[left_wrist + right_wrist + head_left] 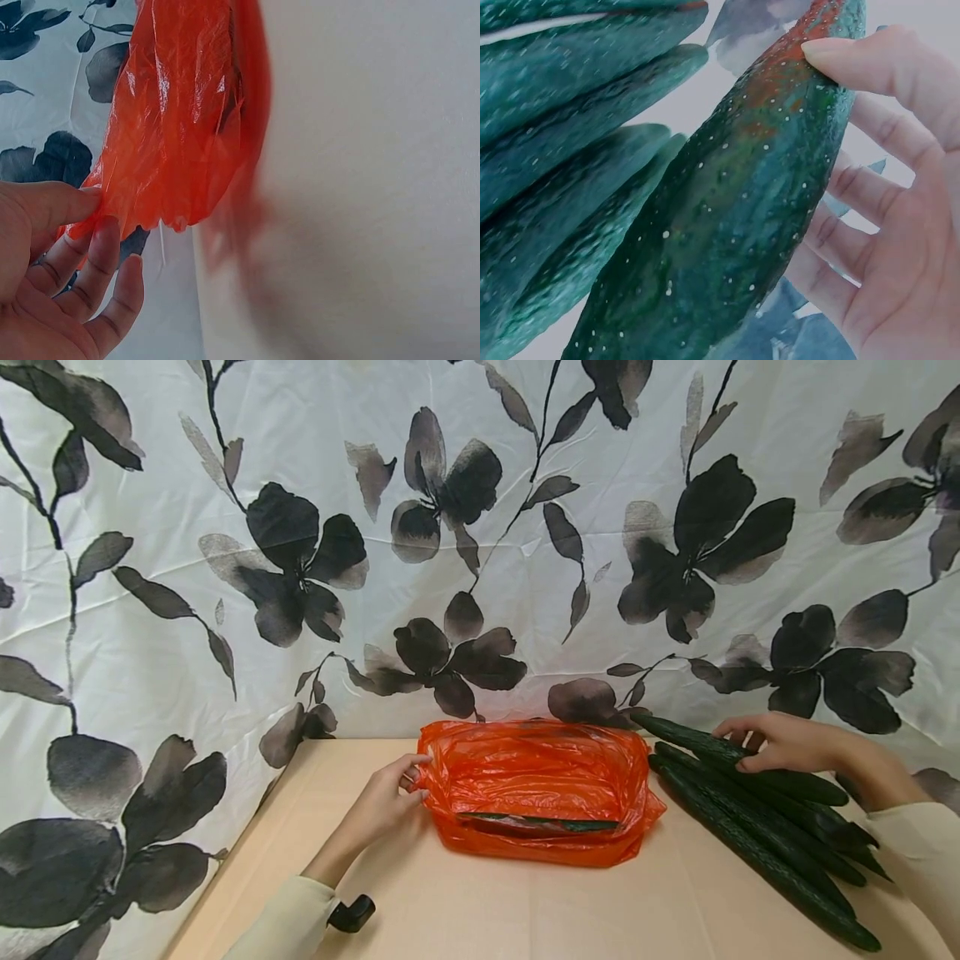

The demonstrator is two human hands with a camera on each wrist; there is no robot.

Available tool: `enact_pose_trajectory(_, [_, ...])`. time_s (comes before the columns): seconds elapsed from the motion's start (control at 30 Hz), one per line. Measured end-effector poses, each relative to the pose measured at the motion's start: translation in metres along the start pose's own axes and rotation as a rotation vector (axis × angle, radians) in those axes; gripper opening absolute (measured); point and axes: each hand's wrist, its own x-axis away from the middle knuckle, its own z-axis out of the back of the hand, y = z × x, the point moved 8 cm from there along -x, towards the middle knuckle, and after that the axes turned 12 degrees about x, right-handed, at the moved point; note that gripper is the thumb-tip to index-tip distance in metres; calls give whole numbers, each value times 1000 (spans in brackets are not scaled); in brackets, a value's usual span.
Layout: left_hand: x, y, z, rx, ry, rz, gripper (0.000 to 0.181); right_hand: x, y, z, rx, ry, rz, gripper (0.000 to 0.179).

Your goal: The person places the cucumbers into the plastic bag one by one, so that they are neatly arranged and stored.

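Observation:
An orange-red plastic bag (532, 768) lies mouth-forward on the table, with a strip of dark green cucumber (551, 823) showing in its opening. At the bag's left end, my left hand (388, 793) pinches the thin plastic between thumb and fingers; the left wrist view shows the other fingers loosely bent. To the right of the bag, my right hand (791, 743) grips a long bumpy cucumber (712, 225), thumb on one side and fingers on the other. This cucumber lies over a fan of several more cucumbers (757, 843), its far tip close to the bag's right edge.
The pale table (465, 910) stretches toward me in front of the bag. Behind it hangs a white cloth (510, 635) printed with dark flowers, close to the bag's back. A small black device (352, 913) sits at my left wrist.

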Motion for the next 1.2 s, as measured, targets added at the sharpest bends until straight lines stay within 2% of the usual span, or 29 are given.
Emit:
enact_pose_trajectory(0.2, [-1, 1, 0, -3, 3, -7, 49, -8, -18, 8, 35, 31, 31, 56])
enact_pose_trajectory(0.37, [-2, 0, 0, -1, 8, -6, 48, -18, -30, 10, 38, 20, 40, 55])
enact_pose_trajectory(0.53, [-3, 0, -1, -3, 12, -6, 48, -28, -41, 13, 18, 17, 94, 50])
enact_pose_trajectory(0.8, [-5, -1, -3, 2, 13, -3, 48, -41, -62, 17, 25, 31, 145, 53])
enact_pose_trajectory(1.2, [-6, -1, -3, 7, 10, -1, 48, -59, -88, 13, 27, 49, 251, 50])
